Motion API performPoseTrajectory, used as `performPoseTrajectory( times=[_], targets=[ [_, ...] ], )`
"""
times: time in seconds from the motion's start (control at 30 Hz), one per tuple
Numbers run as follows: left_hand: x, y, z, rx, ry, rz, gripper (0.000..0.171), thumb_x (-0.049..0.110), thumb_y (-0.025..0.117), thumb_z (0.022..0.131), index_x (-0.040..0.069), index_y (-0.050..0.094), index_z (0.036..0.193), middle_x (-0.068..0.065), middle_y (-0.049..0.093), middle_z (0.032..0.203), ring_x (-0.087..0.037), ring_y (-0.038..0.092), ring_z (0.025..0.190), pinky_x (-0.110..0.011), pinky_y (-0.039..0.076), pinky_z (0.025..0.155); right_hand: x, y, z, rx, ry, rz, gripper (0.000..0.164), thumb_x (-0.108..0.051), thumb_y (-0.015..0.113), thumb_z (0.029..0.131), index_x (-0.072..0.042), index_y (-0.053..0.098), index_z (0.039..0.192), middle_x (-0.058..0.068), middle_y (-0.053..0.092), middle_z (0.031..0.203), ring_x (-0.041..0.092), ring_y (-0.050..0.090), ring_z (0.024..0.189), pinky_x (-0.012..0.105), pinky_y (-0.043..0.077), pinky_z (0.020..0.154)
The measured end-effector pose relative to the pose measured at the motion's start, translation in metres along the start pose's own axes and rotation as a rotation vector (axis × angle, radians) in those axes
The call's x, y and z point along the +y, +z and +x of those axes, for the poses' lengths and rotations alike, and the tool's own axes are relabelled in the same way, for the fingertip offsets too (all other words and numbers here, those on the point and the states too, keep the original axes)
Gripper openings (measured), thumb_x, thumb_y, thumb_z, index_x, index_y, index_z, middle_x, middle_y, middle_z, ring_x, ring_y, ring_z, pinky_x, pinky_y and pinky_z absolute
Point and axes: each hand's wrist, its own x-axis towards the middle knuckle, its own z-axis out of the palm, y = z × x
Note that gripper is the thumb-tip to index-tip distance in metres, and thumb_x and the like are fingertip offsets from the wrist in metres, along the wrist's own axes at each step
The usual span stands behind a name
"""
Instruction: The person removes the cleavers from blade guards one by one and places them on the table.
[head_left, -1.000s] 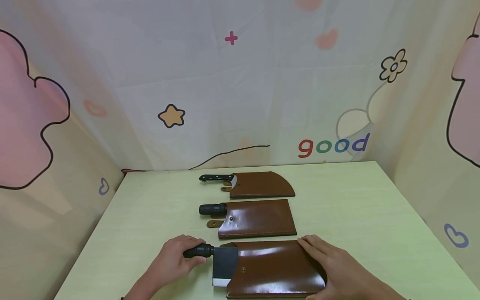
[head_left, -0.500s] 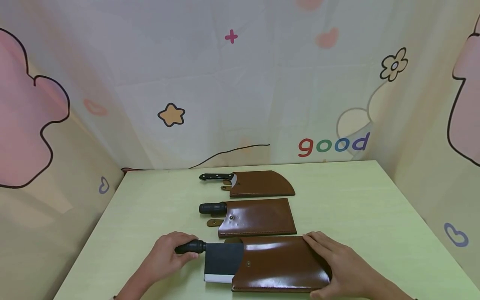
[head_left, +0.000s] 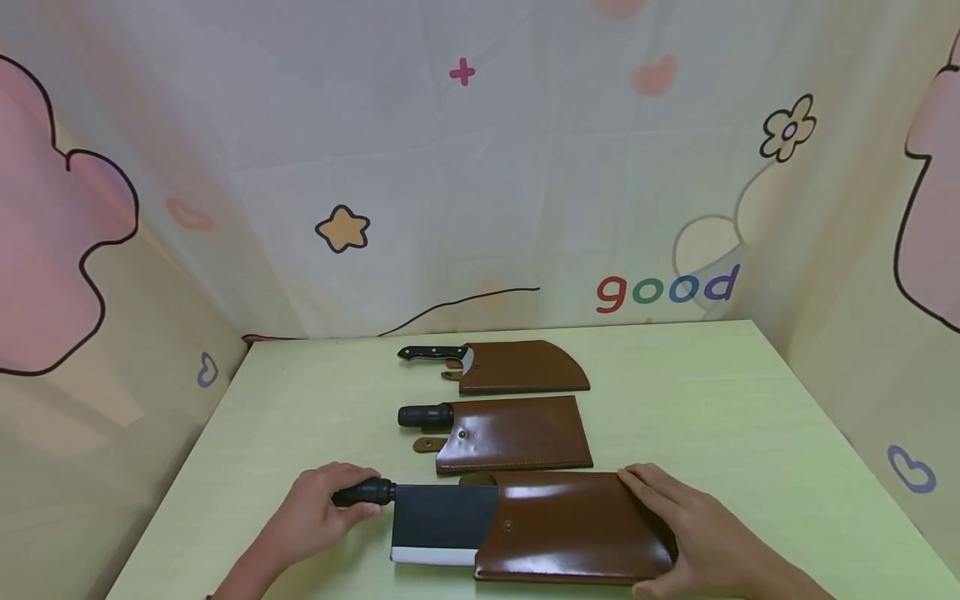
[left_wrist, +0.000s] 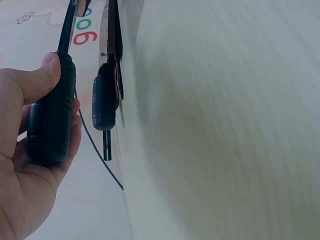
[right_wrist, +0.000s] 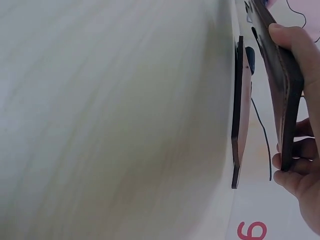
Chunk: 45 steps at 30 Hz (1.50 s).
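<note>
- At the lower centre of the frame, our black-handled cleaver with a broad dark blade and pale cutting edge (head_left: 442,517) lies partly inside a glossy brown leather sheath (head_left: 581,525).
- Our left hand (head_left: 318,512) has its fingers curled round the black handle, thumb pressed along it.
- Our right hand (head_left: 701,542) grips the sheath's far end at lower right, thumb and fingers on opposite faces.
- Since a second ago, more blade shows: the cleaver has moved left, the sheath slightly right. We judge the unsheathing well under way but unfinished.
- Above them on the pale green table (head_left: 750,400), two brown-sheathed knives (head_left: 517,433) sit as before.
</note>
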Motion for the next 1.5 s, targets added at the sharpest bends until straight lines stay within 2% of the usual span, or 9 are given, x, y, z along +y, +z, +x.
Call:
performPoseTrajectory(
  times=[0.13,0.5,0.7,0.77,0.93,1.07,1.2,1.37,1.5],
  targets=[
    [-0.001,-0.004,-0.002,-0.018,-0.021,0.008,0.034,0.029,0.085,0.084,0.017,0.077,0.114,0.007,0.075,0.109,-0.013,0.068,0.098,-0.036,0.054,0.084,0.000,-0.002,-0.004,-0.001,0.016,0.017,0.124,-0.087,0.075,0.059,-0.018,0.043,0.156,-0.001,0.051,0.150,0.018,0.059,0.125,0.036,0.057,0.090],
    [-0.004,-0.017,-0.009,-0.018,-0.036,-0.001,0.034,0.028,0.084,0.085,0.016,0.077,0.116,0.006,0.074,0.112,-0.017,0.069,0.103,-0.038,0.056,0.087,0.009,-0.007,-0.016,0.046,-0.026,-0.017,0.124,-0.086,0.076,0.058,-0.015,0.046,0.154,-0.002,0.051,0.149,0.018,0.060,0.121,0.037,0.058,0.088],
    [-0.011,-0.024,-0.016,0.002,-0.027,-0.004,0.033,0.026,0.085,0.085,0.016,0.077,0.115,0.006,0.074,0.112,-0.018,0.070,0.102,-0.036,0.056,0.086,0.017,-0.010,-0.022,0.081,-0.046,-0.044,0.125,-0.086,0.078,0.055,-0.013,0.048,0.153,-0.002,0.054,0.147,0.015,0.061,0.119,0.012,0.045,0.096],
    [-0.015,-0.025,-0.019,0.016,-0.025,-0.009,0.033,0.026,0.085,0.084,0.016,0.077,0.115,0.006,0.074,0.112,-0.018,0.070,0.101,-0.035,0.056,0.085,0.018,-0.011,-0.024,0.074,-0.023,-0.037,0.125,-0.085,0.079,0.055,-0.017,0.046,0.154,-0.005,0.052,0.148,0.013,0.060,0.119,0.009,0.041,0.097],
    [-0.024,-0.030,-0.027,0.043,-0.034,-0.015,0.036,0.030,0.086,0.083,0.017,0.077,0.115,0.007,0.074,0.111,-0.017,0.070,0.100,-0.032,0.056,0.082,0.022,-0.017,-0.030,0.049,0.010,-0.034,0.125,-0.084,0.079,0.057,-0.019,0.043,0.157,-0.003,0.050,0.149,0.013,0.060,0.117,0.026,0.056,0.086],
    [-0.032,-0.033,-0.034,0.099,0.010,-0.010,0.035,0.031,0.087,0.081,0.019,0.078,0.113,0.009,0.074,0.107,-0.011,0.070,0.096,-0.029,0.056,0.078,0.026,-0.019,-0.035,0.027,0.029,-0.035,0.125,-0.084,0.079,0.057,-0.016,0.045,0.155,0.002,0.051,0.148,0.017,0.062,0.116,0.034,0.059,0.082],
    [-0.039,-0.035,-0.040,0.125,0.049,0.008,0.033,0.031,0.088,0.080,0.020,0.078,0.110,0.010,0.074,0.103,-0.004,0.066,0.092,-0.027,0.055,0.073,0.030,-0.020,-0.042,0.040,0.039,-0.042,0.122,-0.083,0.081,0.055,-0.013,0.051,0.150,0.001,0.053,0.146,0.014,0.060,0.116,0.025,0.057,0.084],
    [-0.048,-0.038,-0.047,0.096,0.015,0.036,0.034,0.033,0.087,0.081,0.017,0.078,0.109,0.008,0.075,0.103,-0.006,0.067,0.092,-0.028,0.055,0.074,0.037,-0.019,-0.050,0.073,0.013,-0.045,0.119,-0.080,0.084,0.054,-0.011,0.055,0.146,-0.001,0.054,0.143,0.006,0.057,0.116,0.006,0.044,0.087],
    [-0.055,-0.040,-0.052,0.031,-0.032,0.040,0.036,0.036,0.085,0.083,0.014,0.078,0.111,0.005,0.075,0.105,-0.013,0.070,0.094,-0.029,0.055,0.077,0.039,-0.018,-0.053,0.066,0.012,-0.042,0.119,-0.078,0.086,0.053,-0.012,0.055,0.146,-0.004,0.054,0.143,0.005,0.058,0.115,0.013,0.051,0.083]
  ],
)
